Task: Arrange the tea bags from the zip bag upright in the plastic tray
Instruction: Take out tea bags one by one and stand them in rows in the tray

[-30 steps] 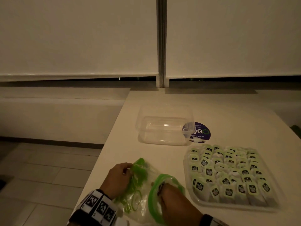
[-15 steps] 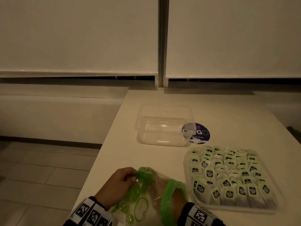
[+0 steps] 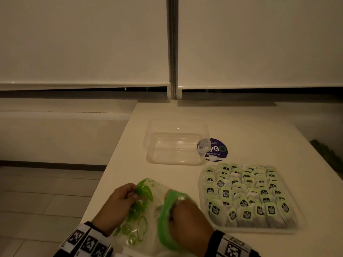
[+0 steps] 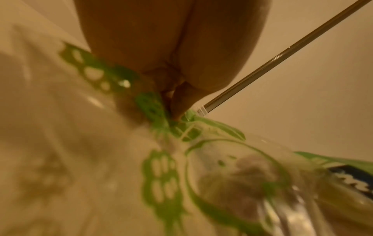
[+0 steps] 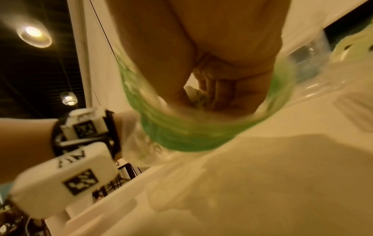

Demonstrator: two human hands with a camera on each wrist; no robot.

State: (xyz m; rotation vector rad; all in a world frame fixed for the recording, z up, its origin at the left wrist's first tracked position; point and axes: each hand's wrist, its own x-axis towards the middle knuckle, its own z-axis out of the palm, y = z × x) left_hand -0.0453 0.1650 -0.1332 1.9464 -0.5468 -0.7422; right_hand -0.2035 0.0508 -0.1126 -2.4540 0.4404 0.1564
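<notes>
The clear zip bag (image 3: 148, 216) with green print lies at the table's near edge. My left hand (image 3: 118, 199) grips its crumpled green end, thumb and fingers pinching the plastic (image 4: 161, 175). My right hand (image 3: 189, 216) reaches in through the green zip rim (image 3: 164, 219), which rings its knuckles. Inside, its curled fingers (image 5: 222, 94) pinch what looks like a tea bag (image 5: 194, 95). To the right, the shallow plastic tray (image 3: 297, 227) holds several rows of upright tea bags (image 3: 245, 191) with green tags.
A clear plastic container (image 3: 176, 143) stands behind the bag, partly over a round purple sticker (image 3: 217, 151). The table's left edge (image 3: 111, 164) runs close to my left hand, with tiled floor below. Closed blinds fill the back.
My right hand pushed deep into the bag past the green rim, then drew back, so more of it shows outside the rim. The left hand kept its grip.
</notes>
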